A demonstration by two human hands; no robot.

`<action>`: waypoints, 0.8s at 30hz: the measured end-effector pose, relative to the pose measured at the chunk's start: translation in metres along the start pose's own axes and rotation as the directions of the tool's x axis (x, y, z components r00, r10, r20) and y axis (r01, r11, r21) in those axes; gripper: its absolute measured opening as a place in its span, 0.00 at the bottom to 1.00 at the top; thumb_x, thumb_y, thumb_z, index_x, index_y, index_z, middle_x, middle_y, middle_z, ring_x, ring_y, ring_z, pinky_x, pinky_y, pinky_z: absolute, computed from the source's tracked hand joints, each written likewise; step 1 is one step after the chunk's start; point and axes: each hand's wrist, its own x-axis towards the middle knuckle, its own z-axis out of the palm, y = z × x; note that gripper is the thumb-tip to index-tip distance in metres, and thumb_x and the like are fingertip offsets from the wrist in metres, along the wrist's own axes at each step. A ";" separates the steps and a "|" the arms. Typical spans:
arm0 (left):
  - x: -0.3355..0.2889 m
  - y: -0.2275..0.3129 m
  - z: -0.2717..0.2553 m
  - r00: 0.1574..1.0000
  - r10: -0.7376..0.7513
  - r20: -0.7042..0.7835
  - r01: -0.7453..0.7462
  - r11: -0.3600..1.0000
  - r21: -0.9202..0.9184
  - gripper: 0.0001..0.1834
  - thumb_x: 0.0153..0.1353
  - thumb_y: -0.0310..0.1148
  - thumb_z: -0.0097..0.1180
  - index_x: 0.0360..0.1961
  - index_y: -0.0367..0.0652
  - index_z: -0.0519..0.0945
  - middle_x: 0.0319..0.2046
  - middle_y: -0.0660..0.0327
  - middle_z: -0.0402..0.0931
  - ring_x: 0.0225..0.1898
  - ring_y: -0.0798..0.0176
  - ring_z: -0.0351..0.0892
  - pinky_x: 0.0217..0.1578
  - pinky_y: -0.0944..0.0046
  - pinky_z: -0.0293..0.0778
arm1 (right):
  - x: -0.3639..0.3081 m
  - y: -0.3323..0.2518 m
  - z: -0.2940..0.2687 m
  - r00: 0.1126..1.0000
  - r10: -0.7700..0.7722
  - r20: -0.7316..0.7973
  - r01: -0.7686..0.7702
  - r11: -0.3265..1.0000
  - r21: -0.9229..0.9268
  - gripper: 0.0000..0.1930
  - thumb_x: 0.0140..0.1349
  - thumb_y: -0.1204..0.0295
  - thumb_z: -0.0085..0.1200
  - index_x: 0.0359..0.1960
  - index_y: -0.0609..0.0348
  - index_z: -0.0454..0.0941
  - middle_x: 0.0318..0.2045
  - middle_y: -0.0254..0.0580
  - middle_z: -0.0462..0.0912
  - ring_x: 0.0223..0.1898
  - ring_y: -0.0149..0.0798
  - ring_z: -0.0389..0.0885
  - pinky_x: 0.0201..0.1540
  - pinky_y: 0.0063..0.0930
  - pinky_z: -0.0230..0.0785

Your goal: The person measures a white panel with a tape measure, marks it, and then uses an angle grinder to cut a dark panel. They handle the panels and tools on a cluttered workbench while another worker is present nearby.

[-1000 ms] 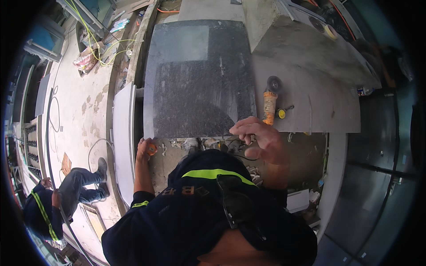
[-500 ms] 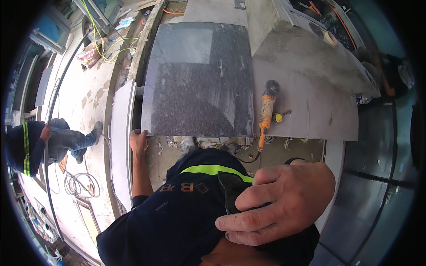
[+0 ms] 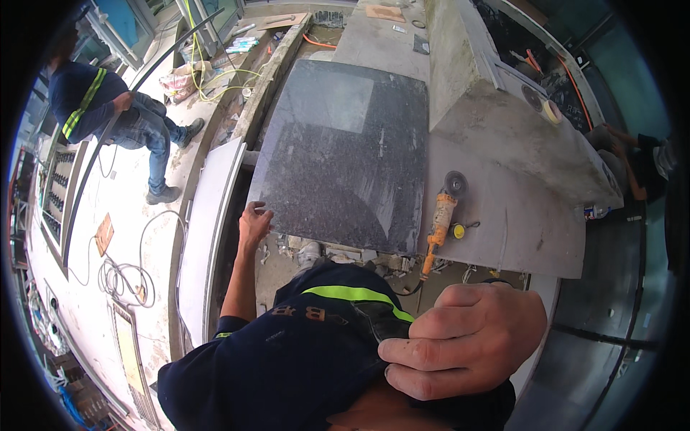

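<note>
My left hand [image 3: 255, 221] is at the near left corner of a dark, dusty stone slab [image 3: 338, 158], its fingers loosely bent and apart with nothing seen in them. Whether a fingertip touches the slab I cannot tell. Close in front of my chest, my right hand [image 3: 467, 337] is closed, fingers curled at the front of my dark shirt [image 3: 287, 359] with its bright yellow-green band. What those fingers hold, if anything, is hidden. Right of the slab lies an orange angle grinder [image 3: 440, 221], disc end away from me, beside a small yellow round thing [image 3: 458, 230].
A person [image 3: 136, 108] stands at the left holding a long dark bar. Rubble [image 3: 352, 253] lies below the slab's near edge. A coiled cable [image 3: 126, 280] rests on the left floor; a concrete block [image 3: 503, 129] rises at the right. Another person is partly visible far right.
My left hand has come off the slab's corner edge, its fingers loosening. My right hand stays closed by my chest. The view has shifted, and the person at left now stands further up in it.
</note>
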 end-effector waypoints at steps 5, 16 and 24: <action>0.002 0.012 0.004 0.997 0.067 0.042 -0.066 0.997 -0.030 0.31 0.60 0.33 0.63 0.63 0.31 0.77 0.46 0.45 0.89 0.28 0.59 0.91 0.28 0.63 0.84 | -0.002 0.006 -0.010 1.000 -0.016 0.019 0.015 1.000 0.016 0.10 0.58 0.68 0.63 0.42 0.51 0.81 0.43 0.31 0.82 0.38 0.26 0.81 0.36 0.21 0.67; 0.015 0.023 0.017 0.980 0.111 0.167 -0.099 0.992 -0.082 0.31 0.61 0.32 0.63 0.65 0.30 0.75 0.46 0.43 0.88 0.27 0.59 0.90 0.22 0.63 0.82 | 0.009 0.021 -0.031 0.948 0.052 0.313 -0.172 0.914 0.368 0.13 0.58 0.75 0.62 0.42 0.62 0.73 0.42 0.48 0.75 0.36 0.49 0.85 0.39 0.42 0.80; 0.013 0.031 0.026 0.974 0.107 0.199 -0.088 0.991 -0.101 0.31 0.61 0.30 0.63 0.64 0.29 0.74 0.45 0.43 0.88 0.25 0.60 0.89 0.22 0.63 0.81 | 0.020 0.012 -0.045 0.959 -0.054 0.277 0.016 0.990 0.137 0.08 0.65 0.76 0.62 0.44 0.62 0.80 0.47 0.45 0.82 0.31 0.36 0.84 0.34 0.23 0.81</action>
